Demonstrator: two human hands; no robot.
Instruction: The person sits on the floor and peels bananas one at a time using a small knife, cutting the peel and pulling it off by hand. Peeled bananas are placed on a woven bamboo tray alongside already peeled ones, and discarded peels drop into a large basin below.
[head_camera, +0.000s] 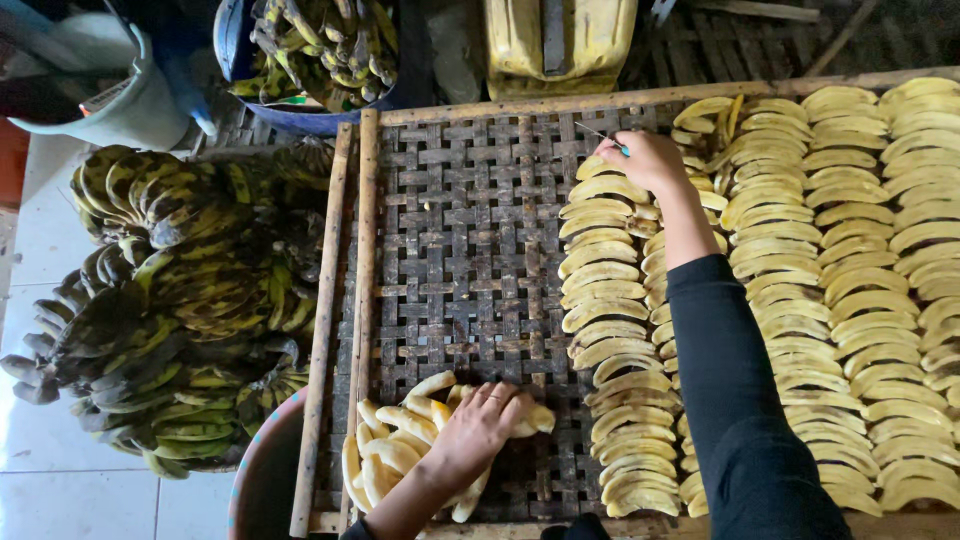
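Head view is looking straight down on a woven bamboo tray (460, 230) framed by pale poles. Nearest, the left hand (480, 425) is lying palm down with its fingers spread and curled over a loose heap of peeled bananas (400, 455) at the tray's near left corner, grasping the top ones. Just left of that heap, the pink rim of a basin (262, 450) is showing; its contents cannot be made out.

Across the tray's right half, banana slices (800, 280) are lying flat in neat overlapping columns, running from the near edge to the far one. The right arm, in a black sleeve (735, 400), is stretching over those columns. At the far end of the leftmost column the right hand (650, 160) is clenched around a small knife (610, 142), its thin blade pointing left above the top slice.

Left of the tray, on the white tile floor (50, 460), big bunches of unpeeled bananas (170, 300), green and blackening, are piled up. Farther off, a blue tub (240, 50) is holding what look like banana peels, a pale green bucket (140, 100) is standing beside it, and a yellow jerrycan (560, 40) is sitting beyond the tray's far edge.
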